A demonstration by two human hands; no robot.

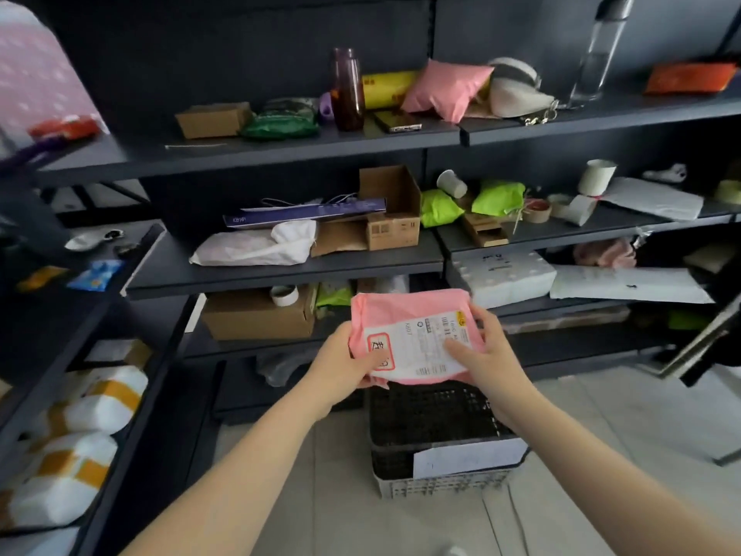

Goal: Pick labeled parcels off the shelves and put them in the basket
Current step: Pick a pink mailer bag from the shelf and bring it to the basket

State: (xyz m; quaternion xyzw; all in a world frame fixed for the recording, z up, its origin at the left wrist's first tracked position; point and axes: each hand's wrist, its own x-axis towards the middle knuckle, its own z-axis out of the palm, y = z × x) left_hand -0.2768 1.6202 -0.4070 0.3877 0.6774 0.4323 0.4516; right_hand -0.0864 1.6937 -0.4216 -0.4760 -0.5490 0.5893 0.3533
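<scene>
Fingers (456, 347) of left hand (348, 365) and right hand (483, 355) grip one pink parcel (405, 315) over the basket (391, 455); shelves (280, 272) hold many more.

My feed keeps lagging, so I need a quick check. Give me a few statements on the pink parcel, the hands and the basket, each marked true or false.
1. The left hand and the right hand both hold the pink parcel. True.
2. The pink parcel lies inside the basket. False: it is held in the air above the basket.
3. The parcel's white label faces the camera. True.
4. The basket stands on a shelf. False: it stands on the floor in front of the shelves.
5. The clear bottle on the top shelf lies on its side. False: it stands upright.
</scene>
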